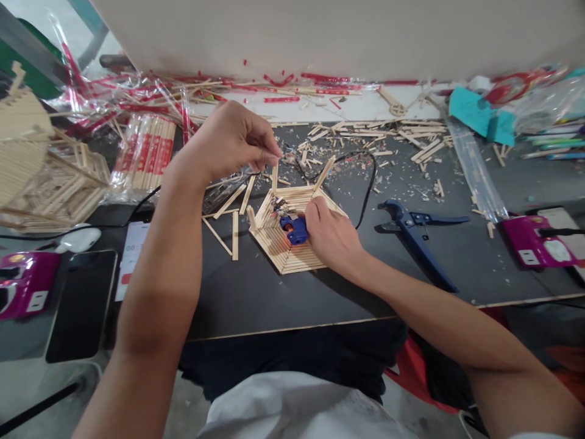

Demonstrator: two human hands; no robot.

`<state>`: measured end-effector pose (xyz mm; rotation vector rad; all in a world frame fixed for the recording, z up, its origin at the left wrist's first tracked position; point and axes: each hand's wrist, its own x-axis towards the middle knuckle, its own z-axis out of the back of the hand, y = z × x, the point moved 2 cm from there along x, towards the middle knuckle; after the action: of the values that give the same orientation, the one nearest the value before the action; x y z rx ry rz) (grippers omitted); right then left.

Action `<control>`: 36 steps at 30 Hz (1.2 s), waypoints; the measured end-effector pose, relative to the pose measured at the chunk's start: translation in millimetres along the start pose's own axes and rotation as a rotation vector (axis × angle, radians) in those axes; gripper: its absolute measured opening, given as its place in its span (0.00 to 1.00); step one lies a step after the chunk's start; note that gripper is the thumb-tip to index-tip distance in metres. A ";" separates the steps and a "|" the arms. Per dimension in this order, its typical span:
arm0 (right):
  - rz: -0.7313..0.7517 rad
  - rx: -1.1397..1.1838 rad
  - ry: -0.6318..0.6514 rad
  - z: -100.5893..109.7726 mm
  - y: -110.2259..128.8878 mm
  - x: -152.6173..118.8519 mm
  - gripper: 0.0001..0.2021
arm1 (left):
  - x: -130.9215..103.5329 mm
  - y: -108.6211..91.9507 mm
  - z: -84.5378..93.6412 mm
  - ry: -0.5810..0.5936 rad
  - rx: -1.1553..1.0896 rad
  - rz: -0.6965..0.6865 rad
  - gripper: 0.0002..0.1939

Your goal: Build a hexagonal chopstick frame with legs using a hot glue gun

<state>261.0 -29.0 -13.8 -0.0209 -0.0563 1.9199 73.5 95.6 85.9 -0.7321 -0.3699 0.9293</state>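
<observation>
A hexagonal piece made of thin wooden sticks (299,263) lies on the dark table, with short sticks standing up at some of its corners. My left hand (240,137) pinches the top of an upright stick (275,178) at the back left corner. My right hand (331,231) is closed on a small blue tool (297,230) over the middle of the piece; an orange spot shows on the tool. Another stick (324,174) leans outward at the back right corner. Several cut sticks (235,236) lie just left of the piece.
Blue cutters (418,244) lie to the right. Stick bundles (144,152), a black phone (82,308) and a magenta device (27,283) are at the left; another magenta device (537,241) is at the right. Scraps and a black cable (372,183) lie behind.
</observation>
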 end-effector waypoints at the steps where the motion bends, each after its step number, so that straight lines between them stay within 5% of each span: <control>1: 0.000 0.000 -0.001 -0.2 -0.2 -0.1 0.18 | 0.0 0.0 0.0 0.005 0.001 0.001 0.12; 10: -0.023 0.010 0.020 0.2 -1.1 -0.9 0.17 | -1.0 -0.9 1.2 0.024 0.009 -0.039 0.10; 16: -0.058 0.000 0.021 1.2 -2.5 -2.4 0.15 | 1.9 1.9 -4.3 -0.130 -0.012 -0.065 0.04; 23: -0.063 0.001 0.004 2.6 -2.9 -2.1 0.15 | 0.6 -0.6 -5.1 -0.123 0.004 -0.066 0.03; 36: 0.039 0.298 -0.409 -5.8 -27.8 -19.2 0.04 | -3.8 3.2 -3.0 -0.045 0.026 -0.117 0.04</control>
<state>294.0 -37.4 -18.4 0.5745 -0.0441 1.9271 71.3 92.5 81.6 -0.6600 -0.4355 0.8400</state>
